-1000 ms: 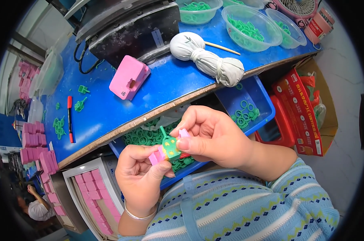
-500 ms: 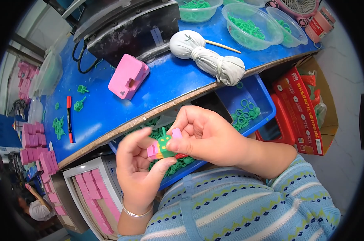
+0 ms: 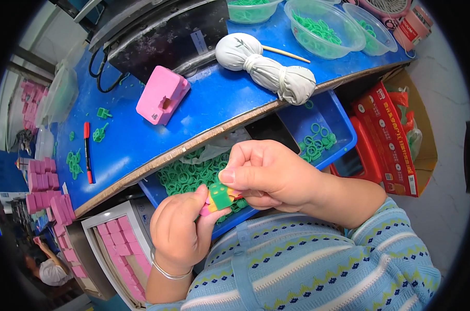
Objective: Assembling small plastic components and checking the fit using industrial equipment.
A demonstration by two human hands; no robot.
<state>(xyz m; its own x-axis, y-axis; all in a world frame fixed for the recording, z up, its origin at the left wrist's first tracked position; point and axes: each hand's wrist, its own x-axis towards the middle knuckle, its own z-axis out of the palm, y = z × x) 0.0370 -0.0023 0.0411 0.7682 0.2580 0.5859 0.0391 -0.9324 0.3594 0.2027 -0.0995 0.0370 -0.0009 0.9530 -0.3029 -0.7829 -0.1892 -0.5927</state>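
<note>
Between both hands is a small toy-like piece [image 3: 221, 196], green with yellow dots, with pink, yellow and red parts beside the green. My left hand [image 3: 179, 230], a metal bangle at its wrist, pinches the piece's lower left side between thumb and fingers. On its right side, my right hand [image 3: 279, 179] grips it with curled fingers, thumb pointing toward the green part; the fingers cover some of the piece. Just below the hands lies a heap of green rubbery rings [image 3: 182, 179] in a blue tray [image 3: 151, 193] under the table edge.
On the blue table [image 3: 204, 122] are a pink block [image 3: 160, 93], a white cloth bundle [image 3: 266, 78], a wooden stick [image 3: 287, 53], a red-black marker [image 3: 87, 150] and loose green pieces [image 3: 74, 165]. Clear bowls [image 3: 326, 49] stand behind. A red carton [image 3: 385, 140] is at right, stacked pink blocks [image 3: 40, 179] at left.
My left fingers, spread before, have closed on the piece. The piece has turned, and its green dotted part shows differently. My right thumb has moved up off its face.
</note>
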